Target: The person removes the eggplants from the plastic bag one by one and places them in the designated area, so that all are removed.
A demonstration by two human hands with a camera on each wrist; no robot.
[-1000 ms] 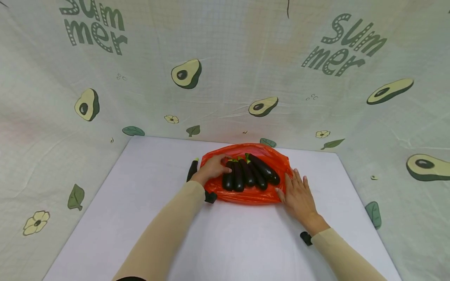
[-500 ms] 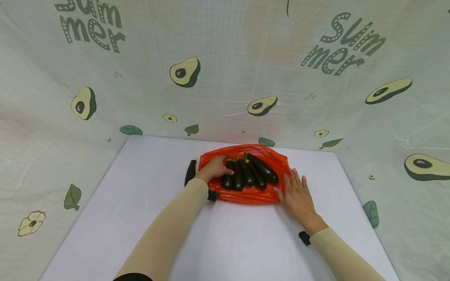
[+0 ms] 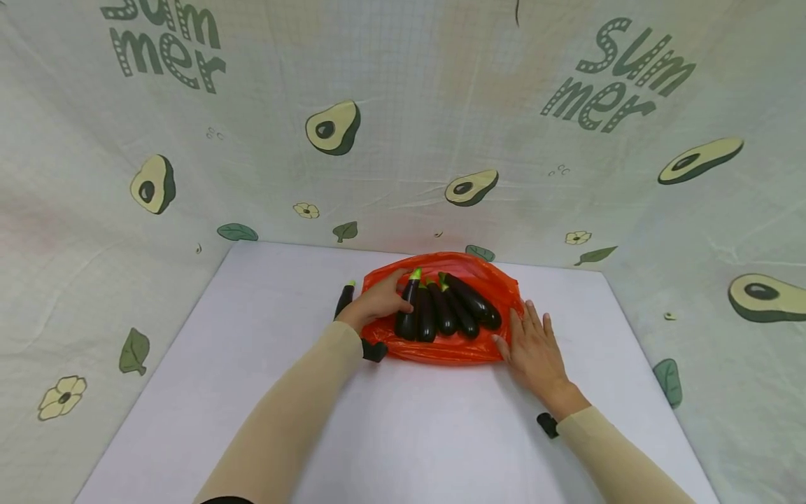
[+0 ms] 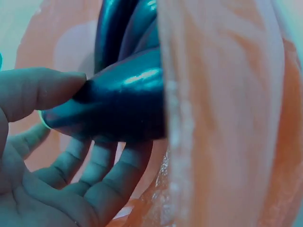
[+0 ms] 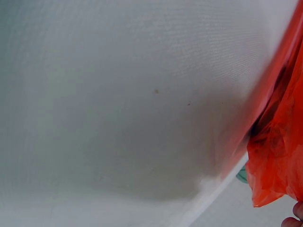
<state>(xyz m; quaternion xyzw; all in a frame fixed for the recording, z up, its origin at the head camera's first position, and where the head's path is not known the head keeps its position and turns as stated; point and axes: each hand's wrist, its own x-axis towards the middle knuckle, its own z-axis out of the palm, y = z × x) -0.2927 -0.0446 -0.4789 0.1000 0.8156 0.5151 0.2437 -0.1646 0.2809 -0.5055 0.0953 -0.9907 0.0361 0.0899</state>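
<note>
A red plastic bag (image 3: 441, 355) lies on the white table with several eggplants (image 3: 446, 316) side by side on it or in its mouth. My left hand (image 3: 378, 299) grips the leftmost eggplant (image 3: 406, 323) near its green stem end. In the left wrist view the thumb presses on one side of that eggplant (image 4: 118, 101) and the fingers curl along the other; the bag's edge (image 4: 227, 118) hides its far end. With fingers straight, my right hand (image 3: 535, 353) touches the bag's right side. Only fingertips (image 5: 294, 218) of it show in the right wrist view.
One more eggplant (image 3: 344, 299) lies on the table (image 3: 441, 434) left of the bag, partly behind the left hand. A pale cloth (image 3: 403, 140) printed with avocados rises behind the table and at both sides.
The leftmost eggplant's stem end has shifted up and away, and its stem now shows above the left hand. The left hand drew slightly left. The right hand stays in place on the bag.
</note>
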